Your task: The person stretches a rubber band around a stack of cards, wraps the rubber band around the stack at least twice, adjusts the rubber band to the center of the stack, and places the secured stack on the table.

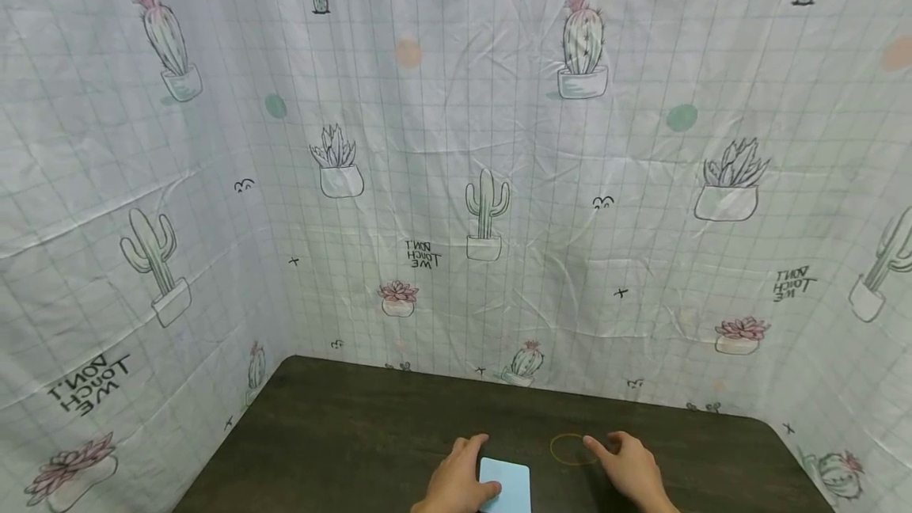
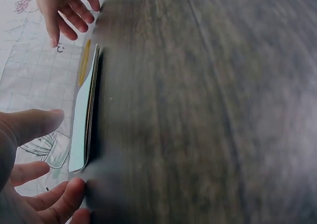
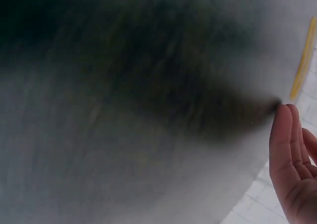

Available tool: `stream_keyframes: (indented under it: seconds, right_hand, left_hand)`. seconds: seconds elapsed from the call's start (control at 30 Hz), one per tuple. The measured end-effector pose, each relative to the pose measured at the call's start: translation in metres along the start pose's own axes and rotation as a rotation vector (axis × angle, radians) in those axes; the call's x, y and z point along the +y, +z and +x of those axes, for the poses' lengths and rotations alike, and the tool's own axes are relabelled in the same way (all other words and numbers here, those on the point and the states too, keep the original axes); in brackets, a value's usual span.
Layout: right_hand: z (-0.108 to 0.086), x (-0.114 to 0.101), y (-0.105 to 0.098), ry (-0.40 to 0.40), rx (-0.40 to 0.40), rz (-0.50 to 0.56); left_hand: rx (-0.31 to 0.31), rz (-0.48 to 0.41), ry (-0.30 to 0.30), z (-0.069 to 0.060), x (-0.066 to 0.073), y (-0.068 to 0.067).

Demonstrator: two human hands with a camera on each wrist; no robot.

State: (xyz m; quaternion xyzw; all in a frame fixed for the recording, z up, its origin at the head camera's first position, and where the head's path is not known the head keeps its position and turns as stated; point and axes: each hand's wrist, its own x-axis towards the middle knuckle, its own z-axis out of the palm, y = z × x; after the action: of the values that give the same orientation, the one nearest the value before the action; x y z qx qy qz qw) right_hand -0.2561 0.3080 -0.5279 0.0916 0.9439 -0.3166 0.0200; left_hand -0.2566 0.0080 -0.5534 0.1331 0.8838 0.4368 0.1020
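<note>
A light blue, thin rectangular stack (image 1: 507, 486) lies on the dark table near its front; the left wrist view shows the stack (image 2: 84, 120) edge-on with several layers. My left hand (image 1: 456, 481) is at its left side, thumb over the blue surface in the head view; in the left wrist view the hand (image 2: 39, 169) has thumb and fingers apart around the near end, not gripping. A thin yellow ring (image 1: 552, 450) lies right of the stack. My right hand (image 1: 630, 469) is beside the ring's right edge, fingers loosely extended, holding nothing; the right wrist view shows the hand (image 3: 292, 159) below the ring (image 3: 303, 60).
The dark wooden table (image 1: 342, 426) has rounded back corners. A pale curtain (image 1: 442, 125) printed with cacti and a grid stands behind it and along both sides.
</note>
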Motion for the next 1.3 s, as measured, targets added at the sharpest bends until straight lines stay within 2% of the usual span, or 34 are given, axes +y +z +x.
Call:
stream_keyframes:
  seconds: [0.2, 0.57, 0.9, 1.13, 1.3]
  right_hand:
    - [0.003, 0.003, 0.005, 0.017, -0.011, 0.036]
    - [0.005, -0.010, 0.009, 0.024, -0.017, 0.048]
    - [0.006, -0.013, 0.010, 0.029, -0.011, 0.034]
    - [0.012, -0.007, 0.012, 0.017, 0.032, 0.003]
    - [0.014, -0.005, 0.014, 0.019, 0.025, 0.002]
  left_hand:
    - [-0.051, -0.023, -0.037, 0.006, 0.000, 0.004]
    - [-0.048, -0.015, -0.060, 0.009, 0.001, 0.008]
    - [-0.022, 0.016, -0.020, 0.008, 0.002, 0.010]
    - [-0.040, 0.050, -0.011, 0.011, 0.000, 0.011]
    - [-0.050, 0.063, -0.010, 0.011, 0.001, 0.010]
